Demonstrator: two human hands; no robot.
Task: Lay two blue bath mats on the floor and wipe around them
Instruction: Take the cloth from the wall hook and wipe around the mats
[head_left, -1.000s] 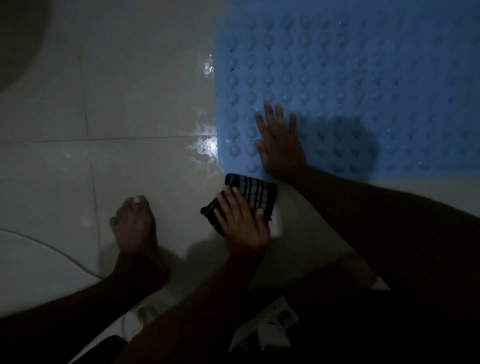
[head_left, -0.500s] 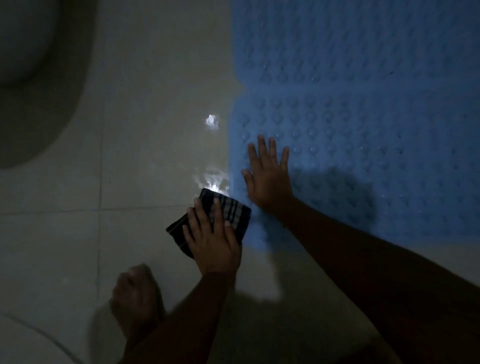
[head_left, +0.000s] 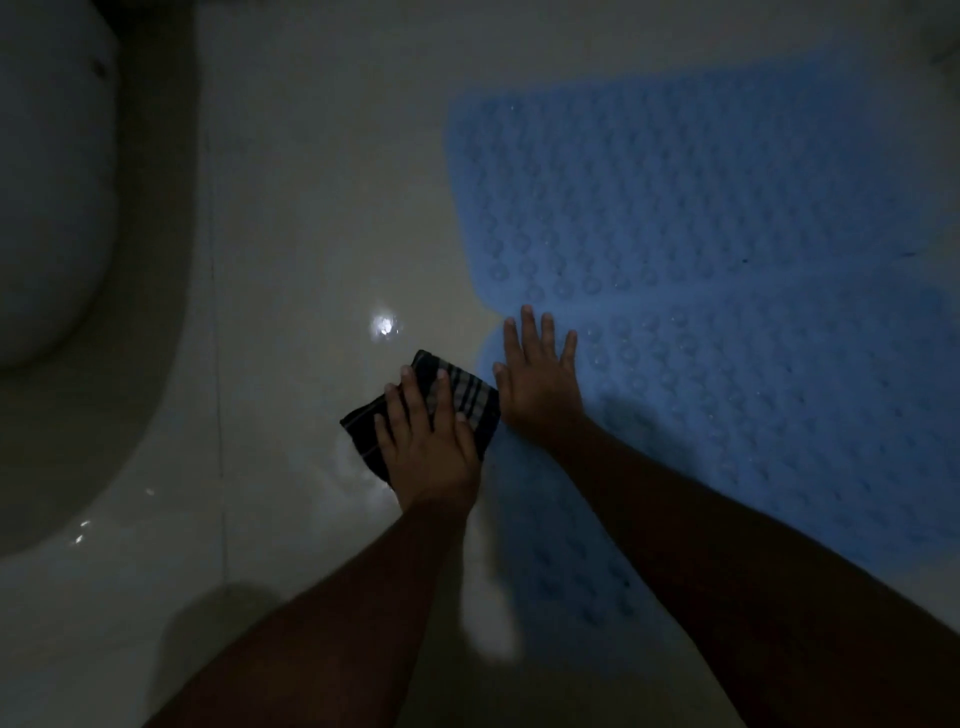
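Two bumpy blue bath mats lie flat on the pale tiled floor, the far mat (head_left: 701, 197) and the near mat (head_left: 753, 415) meeting edge to edge. My right hand (head_left: 540, 379) rests palm down, fingers spread, on the near mat's left edge close to the seam. My left hand (head_left: 428, 441) presses a dark checked cloth (head_left: 470, 397) flat onto the wet tile just left of that mat. The cloth's right corner touches the mat's edge.
A white toilet base (head_left: 57, 208) curves along the left side. Wet glints mark the tile (head_left: 384, 327) beyond the cloth. A tile joint (head_left: 215, 364) runs down the floor between toilet and cloth.
The view has shifted forward, bringing the far mat and the toilet into sight; my foot has dropped out of view. The cloth has slid forward along the mat's left edge, and my right hand too.
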